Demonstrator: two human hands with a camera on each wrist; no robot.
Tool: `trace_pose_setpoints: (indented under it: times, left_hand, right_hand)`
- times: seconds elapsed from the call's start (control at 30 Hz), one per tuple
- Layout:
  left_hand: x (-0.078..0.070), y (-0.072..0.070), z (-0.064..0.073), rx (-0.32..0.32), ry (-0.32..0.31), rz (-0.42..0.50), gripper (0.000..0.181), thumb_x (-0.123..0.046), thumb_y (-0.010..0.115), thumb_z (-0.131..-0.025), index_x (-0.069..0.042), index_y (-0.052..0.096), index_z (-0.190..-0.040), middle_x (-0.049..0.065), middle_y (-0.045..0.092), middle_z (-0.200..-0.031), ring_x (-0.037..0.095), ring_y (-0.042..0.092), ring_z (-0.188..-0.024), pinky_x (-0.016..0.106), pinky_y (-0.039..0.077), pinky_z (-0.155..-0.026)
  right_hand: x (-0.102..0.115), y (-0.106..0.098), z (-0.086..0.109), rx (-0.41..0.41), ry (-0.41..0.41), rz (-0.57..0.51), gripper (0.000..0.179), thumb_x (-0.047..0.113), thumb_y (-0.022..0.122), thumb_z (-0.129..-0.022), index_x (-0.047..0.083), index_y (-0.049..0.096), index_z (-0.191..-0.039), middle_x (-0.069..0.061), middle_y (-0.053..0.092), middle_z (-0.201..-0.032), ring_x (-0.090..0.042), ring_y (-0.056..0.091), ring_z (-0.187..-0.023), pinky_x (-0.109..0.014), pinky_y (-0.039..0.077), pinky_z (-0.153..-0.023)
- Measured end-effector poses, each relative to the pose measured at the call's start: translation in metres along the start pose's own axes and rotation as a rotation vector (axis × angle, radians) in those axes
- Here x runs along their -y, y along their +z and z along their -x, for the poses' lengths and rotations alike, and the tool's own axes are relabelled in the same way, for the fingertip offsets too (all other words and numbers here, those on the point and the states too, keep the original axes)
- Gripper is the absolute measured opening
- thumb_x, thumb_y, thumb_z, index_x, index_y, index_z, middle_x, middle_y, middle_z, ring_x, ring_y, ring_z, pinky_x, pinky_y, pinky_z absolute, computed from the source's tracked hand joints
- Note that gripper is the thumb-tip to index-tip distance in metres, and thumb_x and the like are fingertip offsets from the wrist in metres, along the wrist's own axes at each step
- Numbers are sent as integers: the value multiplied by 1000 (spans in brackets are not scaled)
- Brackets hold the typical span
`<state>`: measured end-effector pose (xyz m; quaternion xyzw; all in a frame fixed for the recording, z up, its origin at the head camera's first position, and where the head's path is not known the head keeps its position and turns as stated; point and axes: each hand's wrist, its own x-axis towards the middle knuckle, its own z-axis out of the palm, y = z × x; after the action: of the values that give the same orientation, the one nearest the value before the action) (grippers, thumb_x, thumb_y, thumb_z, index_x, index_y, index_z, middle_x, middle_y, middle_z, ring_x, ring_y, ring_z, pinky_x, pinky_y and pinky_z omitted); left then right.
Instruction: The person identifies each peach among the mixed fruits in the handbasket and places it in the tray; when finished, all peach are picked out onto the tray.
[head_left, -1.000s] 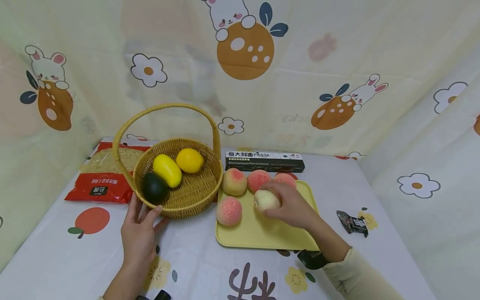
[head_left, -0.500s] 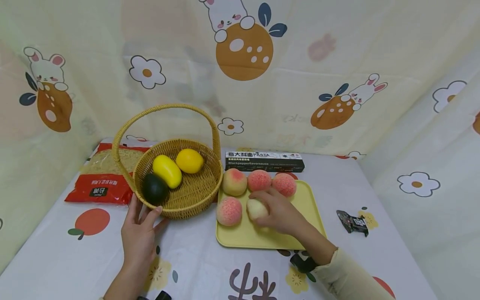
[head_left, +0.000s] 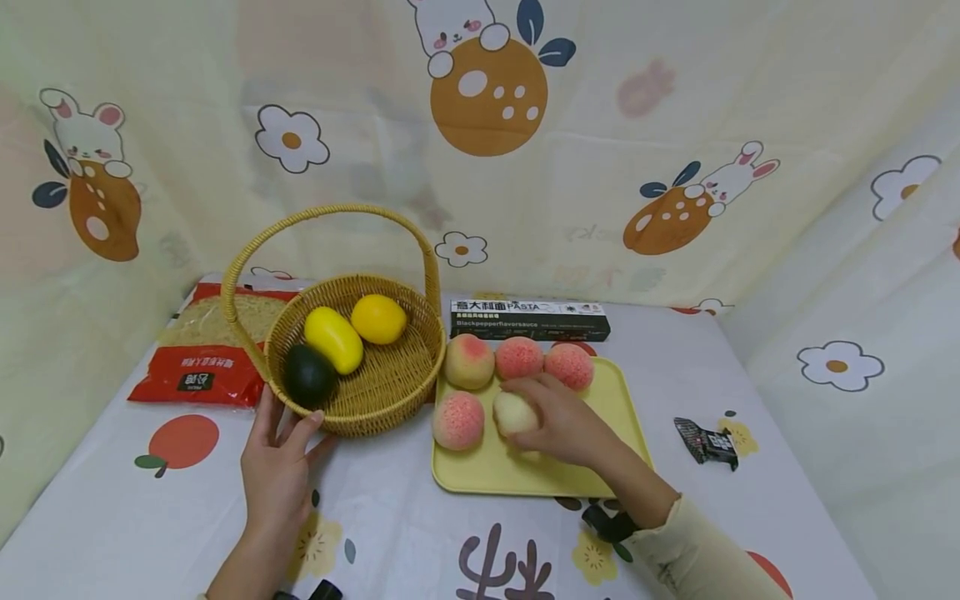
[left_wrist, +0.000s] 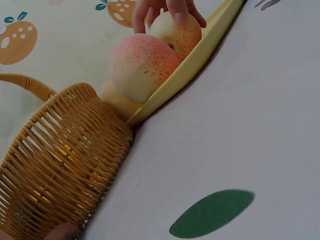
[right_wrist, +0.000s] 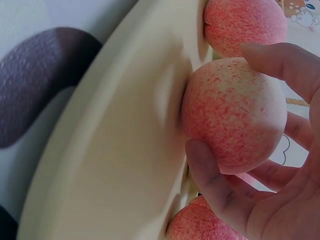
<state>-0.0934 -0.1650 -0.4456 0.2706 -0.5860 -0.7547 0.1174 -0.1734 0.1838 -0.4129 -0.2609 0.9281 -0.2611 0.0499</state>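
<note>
My right hand [head_left: 558,421] curls its thumb and fingers round a pale peach [head_left: 513,414] over the yellow tray [head_left: 480,479]. In the right wrist view this peach [right_wrist: 235,115] shows a red-speckled side and appears to touch the tray. A pink peach [head_left: 459,422] lies just left of it, and three more peaches [head_left: 519,359] line the tray's back edge. My left hand [head_left: 277,467] holds the near left side of the wicker basket [head_left: 390,417], thumb at the rim. Inside the basket are a dark green avocado [head_left: 310,377], a yellow mango-like fruit [head_left: 333,340] and a lemon [head_left: 379,319].
Behind the tray lies a black pasta box [head_left: 528,322]. A red bread bag [head_left: 202,367] sits left of the basket, partly behind it. A small black wrapped snack [head_left: 707,444] lies to the tray's right. A patterned curtain [head_left: 360,167] hangs at the back.
My right hand has moved left and slightly down with the peach, bringing it beside the front pink peach. Over the last half second it has hardly moved. The left hand and basket stay put.
</note>
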Motion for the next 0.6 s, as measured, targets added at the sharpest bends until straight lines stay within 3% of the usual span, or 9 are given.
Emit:
trace_pose_setpoints:
  times: [0.5, 0.6]
  left_hand:
    - [2, 0, 0, -4, 7, 2, 82, -17, 69, -103, -55, 26, -161, -16, 24, -175, 23, 38, -159, 41, 59, -94]
    - [2, 0, 0, -6, 9, 3, 82, -16, 69, -103, -55, 26, -161, -16, 24, -175, 23, 38, -159, 41, 59, -94]
  right_hand:
    - [-7, -12, 10, -49, 4, -49, 64, 28, 93, -78, 13, 68, -135, -7, 67, -132, -27, 63, -115, -47, 58, -97]
    - [-12, -15, 14, -56, -24, -119, 65, 26, 94, -79, 11, 67, -137, -7, 69, -135, -28, 66, -118, -51, 59, -101]
